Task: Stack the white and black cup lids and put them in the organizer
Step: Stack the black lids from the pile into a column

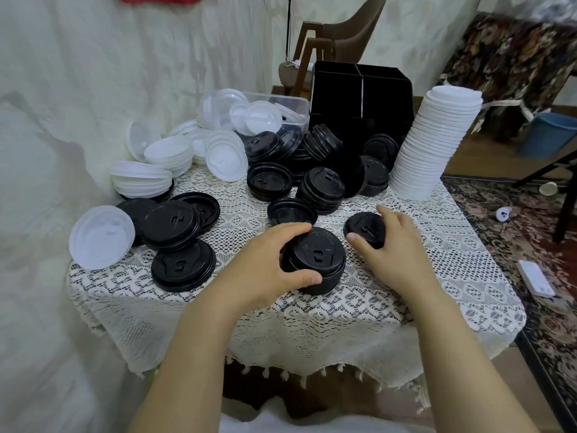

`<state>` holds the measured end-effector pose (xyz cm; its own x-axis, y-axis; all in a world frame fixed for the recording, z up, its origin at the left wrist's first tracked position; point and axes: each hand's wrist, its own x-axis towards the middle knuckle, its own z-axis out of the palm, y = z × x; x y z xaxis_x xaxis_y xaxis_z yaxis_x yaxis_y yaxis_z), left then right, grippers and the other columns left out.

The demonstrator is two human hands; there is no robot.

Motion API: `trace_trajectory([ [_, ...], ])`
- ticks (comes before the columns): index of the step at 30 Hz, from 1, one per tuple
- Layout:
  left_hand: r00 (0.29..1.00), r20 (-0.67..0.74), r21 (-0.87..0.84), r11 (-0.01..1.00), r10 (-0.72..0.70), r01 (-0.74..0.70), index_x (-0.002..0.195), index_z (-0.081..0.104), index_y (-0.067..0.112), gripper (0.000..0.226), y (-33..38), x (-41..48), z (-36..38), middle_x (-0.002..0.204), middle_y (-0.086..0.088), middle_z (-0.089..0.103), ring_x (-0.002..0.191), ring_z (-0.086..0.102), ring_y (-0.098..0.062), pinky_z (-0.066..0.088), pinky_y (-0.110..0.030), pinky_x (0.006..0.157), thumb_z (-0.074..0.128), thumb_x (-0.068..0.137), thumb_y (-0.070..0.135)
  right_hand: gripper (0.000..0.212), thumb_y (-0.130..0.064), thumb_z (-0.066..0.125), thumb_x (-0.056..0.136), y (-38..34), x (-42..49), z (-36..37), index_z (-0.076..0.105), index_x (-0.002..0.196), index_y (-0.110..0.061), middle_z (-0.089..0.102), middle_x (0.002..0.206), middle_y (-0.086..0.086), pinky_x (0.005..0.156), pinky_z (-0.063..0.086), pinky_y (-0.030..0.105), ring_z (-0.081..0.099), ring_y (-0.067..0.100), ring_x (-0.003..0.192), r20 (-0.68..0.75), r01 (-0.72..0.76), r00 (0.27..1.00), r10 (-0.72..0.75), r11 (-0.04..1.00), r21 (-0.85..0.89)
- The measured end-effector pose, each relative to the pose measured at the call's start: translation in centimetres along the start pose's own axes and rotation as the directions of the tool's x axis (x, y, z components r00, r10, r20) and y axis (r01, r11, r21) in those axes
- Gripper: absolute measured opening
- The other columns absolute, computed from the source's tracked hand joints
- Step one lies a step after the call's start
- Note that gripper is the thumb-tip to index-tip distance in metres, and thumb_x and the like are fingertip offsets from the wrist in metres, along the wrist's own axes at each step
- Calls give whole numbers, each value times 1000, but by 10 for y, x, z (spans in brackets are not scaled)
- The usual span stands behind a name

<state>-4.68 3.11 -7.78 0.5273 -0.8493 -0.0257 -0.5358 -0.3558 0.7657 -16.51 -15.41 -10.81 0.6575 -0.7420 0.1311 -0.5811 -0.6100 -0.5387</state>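
The left hand (274, 260) curls round a short stack of black lids (315, 260) near the table's front edge. Just to its right, the right hand (387, 242) pinches a single black lid (365, 228), tilted and nearly touching the stack. The black organizer (362, 98) stands well behind both.

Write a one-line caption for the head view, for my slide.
Left hand grips a short stack of black lids; right hand holds a single black lid beside it.

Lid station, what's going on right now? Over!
Left hand grips black stack. Right hand holds one black lid. Loose lids heaped in front of organizer.
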Motion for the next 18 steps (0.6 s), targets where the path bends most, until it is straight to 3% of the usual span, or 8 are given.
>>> trace_trajectory([
  [3, 1000, 2, -14, 1000, 1, -1, 142, 41, 35, 77, -2, 0, 0, 133, 26, 41, 116, 37, 6, 28, -8, 93, 80, 76, 33, 84, -61, 59, 85, -1, 6, 8, 31, 150, -15, 41, 142, 15, 110, 31, 43, 36, 32, 131, 8, -31, 999, 33, 989, -146],
  [5, 1000, 2, -18, 1000, 5, -5, 142, 41, 35, 77, -2, -1, 0, 131, 26, 40, 116, 37, 6, 27, -8, 93, 80, 75, 33, 80, -56, 64, 84, -3, 8, 7, 37, 147, -16, 47, 137, 13, 107, 34, 41, 39, 30, 128, -39, -24, 999, 20, 994, -104],
  [7, 1000, 0, -25, 1000, 7, -7, 143, 39, 38, 80, -3, -1, 1, 131, 27, 41, 118, 38, 6, 29, -12, 99, 80, 75, 34, 74, -47, 72, 81, -5, 7, 2, 42, 143, -18, 49, 131, 7, 105, 39, 39, 43, 25, 124, -123, 19, 992, -6, 994, 103],
  [9, 1000, -2, -33, 999, 6, -6, 144, 35, 41, 84, -3, -1, 1, 133, 28, 42, 123, 39, 6, 30, -18, 106, 81, 74, 34, 68, -37, 77, 80, -11, 2, -7, 46, 139, -24, 49, 127, -3, 102, 41, 32, 48, 16, 121, -159, 117, 985, -62, 923, 366],
  [11, 1000, -3, -68, 998, 1, -2, 144, 32, 44, 88, -5, 0, 1, 137, 29, 42, 127, 39, 5, 31, -26, 112, 82, 73, 33, 64, -35, 78, 74, -19, -7, -15, 50, 132, -34, 52, 127, -9, 101, 42, 26, 51, 7, 120, -113, 221, 975, -190, 819, 529],
  [14, 1000, -11, -119, 993, -5, 3, 144, 27, 45, 96, -8, 1, 2, 137, 29, 43, 131, 40, 2, 34, -36, 114, 85, 70, 31, 65, -37, 76, 64, -28, -18, -17, 53, 124, -44, 52, 132, -15, 106, 37, 19, 48, -1, 125, 32, 298, 925, -380, 773, 559],
  [18, 1000, -12, -145, 989, -2, 0, 147, 19, 44, 106, -10, 2, 3, 140, 24, 40, 133, 39, 0, 33, -38, 114, 87, 67, 31, 71, -26, 79, 69, -33, -23, -13, 52, 135, -33, 48, 140, -15, 106, 31, 10, 42, -7, 129, 178, 328, 865, -470, 796, 509],
])
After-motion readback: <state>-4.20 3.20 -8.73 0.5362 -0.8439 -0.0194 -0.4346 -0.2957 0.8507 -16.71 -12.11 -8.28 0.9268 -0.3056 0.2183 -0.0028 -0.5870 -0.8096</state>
